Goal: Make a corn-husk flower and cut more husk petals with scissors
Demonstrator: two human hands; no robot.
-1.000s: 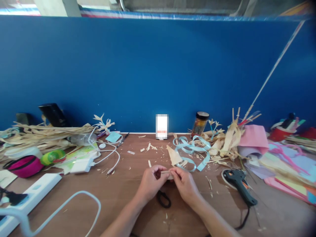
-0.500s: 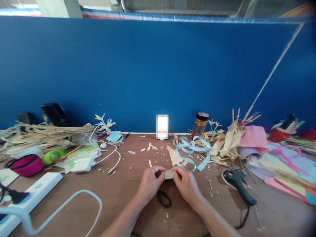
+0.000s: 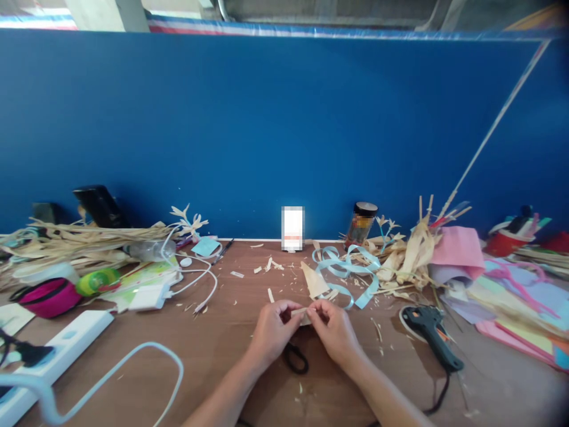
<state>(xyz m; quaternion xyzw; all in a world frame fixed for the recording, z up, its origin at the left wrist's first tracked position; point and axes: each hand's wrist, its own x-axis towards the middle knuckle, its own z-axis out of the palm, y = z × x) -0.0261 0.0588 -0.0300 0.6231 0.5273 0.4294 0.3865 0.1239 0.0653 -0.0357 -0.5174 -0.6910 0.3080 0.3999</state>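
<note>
Between my two hands, near the middle of the table, is a small pale piece of dried husk point(image 3: 304, 319). My left hand point(image 3: 276, 332) pinches its left side with thumb and forefinger. On the opposite side my right hand point(image 3: 332, 332) grips it with the fingertips, covering much of it. Below my hands lies the black loop handle point(image 3: 296, 359) of a tool, probably scissors, its other end hidden. A cut, pointed piece of husk point(image 3: 313, 281) rests just beyond my right hand, beside a curled light-blue ribbon point(image 3: 340, 267).
At the right a glue gun point(image 3: 433, 338) lies with its cord towards me. A white power strip point(image 3: 57, 362) and cable fill the left front. Dried husk strips point(image 3: 89, 240) are heaped at the back left. A lidded jar point(image 3: 361, 225) stands before the blue partition point(image 3: 267, 130).
My fingers have come closer together and the husk piece has tilted, so less of it shows between them. Everything on the table stays where it was.
</note>
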